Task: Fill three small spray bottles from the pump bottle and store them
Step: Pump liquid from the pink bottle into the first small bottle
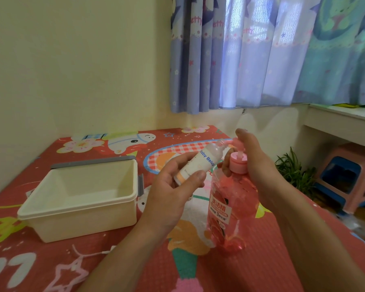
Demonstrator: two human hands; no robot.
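A pink pump bottle (232,199) stands upright on the patterned mat, right of centre. My right hand (251,157) lies over its pump head, palm on the top, fingers curled around the pink collar. My left hand (173,186) holds a small white spray bottle (202,161) with blue lettering, tilted, its open neck pointing up and right at the pump's nozzle. The neck and the nozzle touch or nearly touch; which, I cannot tell. No other small bottles are in sight.
A cream plastic storage box (40,209) with a grey hinged lid behind it sits open on the mat at the left. A green plant (293,171) and a pink-and-blue stool (350,180) stand beyond the mat's right edge, below a white shelf.
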